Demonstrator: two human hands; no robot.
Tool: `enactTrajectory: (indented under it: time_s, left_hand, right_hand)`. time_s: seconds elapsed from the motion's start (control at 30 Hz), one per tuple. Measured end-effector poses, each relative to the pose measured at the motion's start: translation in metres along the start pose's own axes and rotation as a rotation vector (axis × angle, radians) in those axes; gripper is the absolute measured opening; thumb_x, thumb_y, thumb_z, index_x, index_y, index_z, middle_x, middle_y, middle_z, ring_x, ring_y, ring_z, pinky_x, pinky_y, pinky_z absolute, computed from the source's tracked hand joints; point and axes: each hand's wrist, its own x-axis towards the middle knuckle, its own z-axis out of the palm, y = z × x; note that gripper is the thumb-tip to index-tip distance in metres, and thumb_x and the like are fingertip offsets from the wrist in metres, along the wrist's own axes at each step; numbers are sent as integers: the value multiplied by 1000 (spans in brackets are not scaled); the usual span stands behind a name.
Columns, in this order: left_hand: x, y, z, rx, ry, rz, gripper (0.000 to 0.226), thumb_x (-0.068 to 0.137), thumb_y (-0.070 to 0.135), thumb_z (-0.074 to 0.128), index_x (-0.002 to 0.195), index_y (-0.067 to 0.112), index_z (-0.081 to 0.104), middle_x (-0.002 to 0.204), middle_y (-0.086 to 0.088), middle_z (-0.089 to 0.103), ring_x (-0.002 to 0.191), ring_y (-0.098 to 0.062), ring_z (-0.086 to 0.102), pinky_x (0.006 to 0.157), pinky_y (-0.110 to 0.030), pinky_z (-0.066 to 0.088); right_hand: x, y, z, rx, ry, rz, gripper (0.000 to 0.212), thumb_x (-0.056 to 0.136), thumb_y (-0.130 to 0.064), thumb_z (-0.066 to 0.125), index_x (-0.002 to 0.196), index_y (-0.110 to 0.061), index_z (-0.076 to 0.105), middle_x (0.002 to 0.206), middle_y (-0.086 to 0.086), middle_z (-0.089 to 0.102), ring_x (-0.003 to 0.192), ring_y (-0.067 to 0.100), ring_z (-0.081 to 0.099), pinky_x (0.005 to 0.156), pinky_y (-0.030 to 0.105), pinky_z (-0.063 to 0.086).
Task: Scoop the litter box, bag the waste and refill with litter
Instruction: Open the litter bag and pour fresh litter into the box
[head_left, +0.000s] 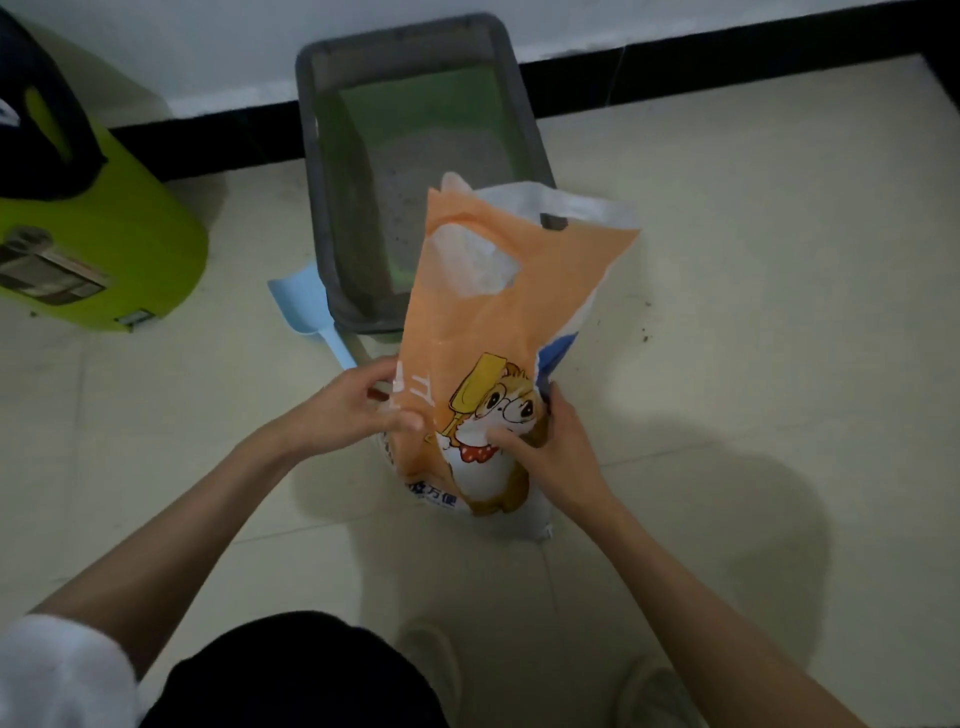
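We see a pale tiled floor carrying everything. On it stand a grey litter box against the wall, an orange litter bag upright before it, a blue scoop lying beside the box, and a lime-green container at left.

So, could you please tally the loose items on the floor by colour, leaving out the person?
Grey: 1, the rectangular plastic litter box
Orange and white: 1, the printed plastic litter bag
Light blue: 1, the plastic scoop
Lime green: 1, the plastic container
Total: 4
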Motion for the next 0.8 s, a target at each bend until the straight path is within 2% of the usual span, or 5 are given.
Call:
enactTrajectory:
  time_s: [0.13,0.27,0.37,0.57,0.8]
  left_hand:
    - [7,-20,10,35,-130,4,41,71,35,73,104,44,51,104,35,55,99,18,52,80,-1,40]
    - [8,-33,28,-18,143,22,11,80,25,69,78,25,59,63,30,61,67,11,57,63,-5,41]
    - [7,-34,48,32,392,37,29,88,15,58,61,24,52,47,18,53,52,8,52,54,-8,37]
    - [-7,-26,61,7,566,52,19,89,28,60,84,10,65,84,-4,67,75,-11,61,70,-27,48]
    - [-34,-28,65,-66,718,-13,20,89,16,58,70,23,59,76,8,62,72,-2,57,63,-18,43]
  right_hand:
    - [3,2,4,-94,80,-21,35,78,-44,68,104,-20,63,101,-6,54,96,12,52,81,22,42]
    - [2,5,13,-58,198,3,23,89,-25,60,67,-21,59,74,-3,52,79,21,52,63,24,39]
    - [-5,8,10,120,284,21,18,92,-13,55,89,-6,72,79,1,61,79,17,55,65,20,43]
    - [-21,14,1,349,345,36,19,92,-7,55,98,-3,73,81,1,66,72,8,59,60,4,47]
    - [-31,5,13,348,357,-33,19,91,-7,57,100,-4,74,86,4,70,84,20,64,81,33,55]
